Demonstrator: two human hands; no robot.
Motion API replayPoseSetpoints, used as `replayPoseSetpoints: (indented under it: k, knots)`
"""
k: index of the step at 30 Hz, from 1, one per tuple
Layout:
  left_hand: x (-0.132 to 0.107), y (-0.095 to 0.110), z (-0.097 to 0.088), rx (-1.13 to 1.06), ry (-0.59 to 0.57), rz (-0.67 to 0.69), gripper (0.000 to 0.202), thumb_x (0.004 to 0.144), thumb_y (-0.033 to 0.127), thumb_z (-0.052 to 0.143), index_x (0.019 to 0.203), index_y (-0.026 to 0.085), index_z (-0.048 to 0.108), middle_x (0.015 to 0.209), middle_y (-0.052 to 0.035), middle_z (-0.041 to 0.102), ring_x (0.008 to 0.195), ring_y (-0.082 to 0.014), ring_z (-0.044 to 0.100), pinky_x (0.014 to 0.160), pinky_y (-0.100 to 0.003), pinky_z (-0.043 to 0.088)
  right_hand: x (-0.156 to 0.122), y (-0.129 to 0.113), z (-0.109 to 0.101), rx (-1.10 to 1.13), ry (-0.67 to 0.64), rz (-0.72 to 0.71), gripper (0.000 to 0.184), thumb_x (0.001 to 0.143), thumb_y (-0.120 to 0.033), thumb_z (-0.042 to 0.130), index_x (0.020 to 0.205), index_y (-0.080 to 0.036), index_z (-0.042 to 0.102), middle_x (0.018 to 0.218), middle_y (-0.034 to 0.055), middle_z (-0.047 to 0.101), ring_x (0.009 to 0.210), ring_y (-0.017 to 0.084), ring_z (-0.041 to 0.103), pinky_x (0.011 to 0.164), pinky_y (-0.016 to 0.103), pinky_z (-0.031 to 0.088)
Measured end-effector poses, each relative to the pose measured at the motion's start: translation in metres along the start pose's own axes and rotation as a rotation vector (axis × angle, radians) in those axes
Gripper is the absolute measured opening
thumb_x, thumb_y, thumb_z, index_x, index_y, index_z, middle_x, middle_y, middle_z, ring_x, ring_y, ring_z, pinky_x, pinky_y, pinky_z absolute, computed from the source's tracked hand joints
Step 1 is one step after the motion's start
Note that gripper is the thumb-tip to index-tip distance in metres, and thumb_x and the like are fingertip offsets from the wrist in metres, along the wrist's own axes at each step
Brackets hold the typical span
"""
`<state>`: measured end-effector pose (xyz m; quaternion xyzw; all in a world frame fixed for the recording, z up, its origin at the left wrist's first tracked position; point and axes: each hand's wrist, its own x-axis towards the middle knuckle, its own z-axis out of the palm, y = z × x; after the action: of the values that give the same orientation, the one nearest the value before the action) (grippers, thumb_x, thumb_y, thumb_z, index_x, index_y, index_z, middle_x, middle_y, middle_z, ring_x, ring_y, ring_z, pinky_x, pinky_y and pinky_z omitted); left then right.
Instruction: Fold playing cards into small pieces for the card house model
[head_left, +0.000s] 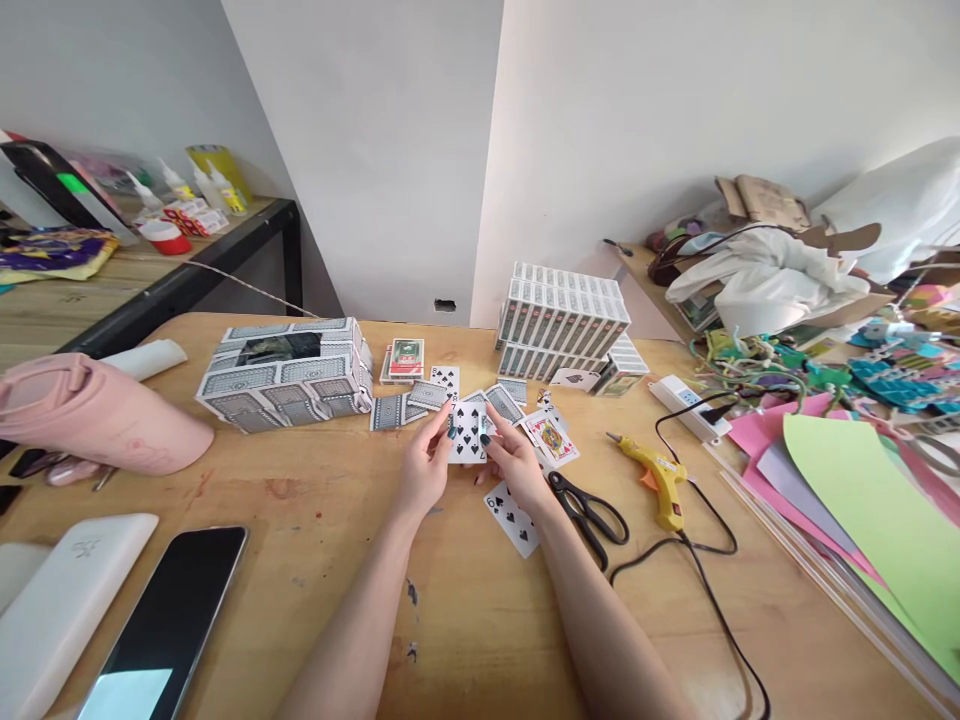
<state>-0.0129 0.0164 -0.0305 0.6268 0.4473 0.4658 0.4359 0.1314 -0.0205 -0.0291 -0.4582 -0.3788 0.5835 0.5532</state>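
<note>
Between my two hands is a playing card (466, 440), a seven of spades held face toward me above the wooden table. My left hand (426, 465) pinches its left edge, and my right hand (517, 465) grips its right edge. Loose cards lie around: a six of spades (513, 522) by my right wrist, a red-patterned face card (552, 438) to the right, and several face-down cards (388, 412) behind. Black-handled scissors (600, 510) rest beside my right forearm, their blades partly hidden. At the back left stands a box covered in playing cards (277, 385) with an opening on top.
Stacked card boxes (562, 320) stand at the back right, a red-and-green card box (406, 357) behind my hands. A yellow glue gun (660, 480) trails a black cord to a power strip (688, 408). Coloured paper (870, 500), a phone (169, 620) and a pink bottle (112, 415) flank the workspace.
</note>
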Motion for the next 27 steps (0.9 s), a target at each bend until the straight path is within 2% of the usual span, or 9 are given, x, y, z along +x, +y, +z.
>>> replayPoseSetpoints:
  k: [3, 7, 14, 17, 21, 27]
  knots:
    - [0.0, 0.0, 0.0, -0.009, 0.01, -0.004, 0.043, 0.083, 0.028, 0.047, 0.125, 0.024, 0.051, 0.101, -0.0056, 0.061, 0.077, -0.0129, 0.054, 0.068, -0.026, 0.049, 0.0, 0.0, 0.001, 0.037, -0.013, -0.001, 0.067, 0.076, -0.032, 0.058, 0.137, -0.031, 0.032, 0.063, -0.0057, 0.048, 0.054, 0.012, 0.057, 0.05, 0.027, 0.05]
    - [0.0, 0.001, 0.0, -0.037, 0.015, -0.029, 0.042, 0.081, 0.027, 0.049, 0.124, 0.024, 0.052, 0.091, -0.004, 0.059, 0.073, -0.0123, 0.053, 0.067, -0.025, 0.049, -0.001, -0.001, 0.002, 0.043, -0.011, -0.001, 0.067, 0.075, -0.033, 0.059, 0.137, -0.03, 0.032, 0.066, -0.0045, 0.054, 0.054, 0.012, 0.057, 0.052, 0.028, 0.051]
    - [0.001, 0.0, 0.001, -0.139, 0.062, -0.135, 0.043, 0.074, 0.025, 0.056, 0.117, 0.02, 0.056, 0.074, 0.0004, 0.051, 0.063, -0.0106, 0.048, 0.062, -0.024, 0.046, -0.002, -0.005, 0.004, 0.026, -0.002, 0.004, 0.066, 0.074, -0.032, 0.059, 0.135, -0.027, 0.036, 0.057, -0.0076, 0.049, 0.051, 0.012, 0.054, 0.052, 0.028, 0.049]
    - [0.002, -0.001, 0.001, -0.203, 0.07, -0.189, 0.036, 0.071, 0.024, 0.058, 0.106, 0.018, 0.061, 0.071, 0.0014, 0.051, 0.063, -0.0103, 0.049, 0.061, -0.023, 0.044, -0.003, -0.007, 0.004, 0.058, -0.012, -0.011, 0.06, 0.073, -0.027, 0.058, 0.13, -0.026, 0.041, 0.054, -0.0085, 0.046, 0.05, 0.011, 0.052, 0.052, 0.027, 0.048]
    - [0.003, 0.0, 0.001, -0.289, 0.061, -0.195, 0.02, 0.07, 0.024, 0.058, 0.089, 0.017, 0.062, 0.065, 0.0037, 0.048, 0.059, -0.0089, 0.047, 0.058, -0.021, 0.041, -0.003, -0.008, 0.006, 0.075, -0.029, -0.015, 0.051, 0.071, -0.023, 0.058, 0.12, -0.025, 0.043, 0.052, -0.0099, 0.045, 0.047, 0.011, 0.05, 0.048, 0.024, 0.044]
    - [0.0, 0.0, 0.004, -0.309, 0.016, -0.17, 0.012, 0.073, 0.024, 0.056, 0.082, 0.017, 0.057, 0.061, 0.0048, 0.047, 0.056, -0.0076, 0.043, 0.054, -0.019, 0.037, -0.002, -0.006, 0.012, 0.03, 0.079, -0.01, 0.032, 0.074, -0.035, 0.055, 0.1, -0.025, 0.038, 0.052, -0.0105, 0.048, 0.04, 0.008, 0.043, 0.04, 0.019, 0.036]
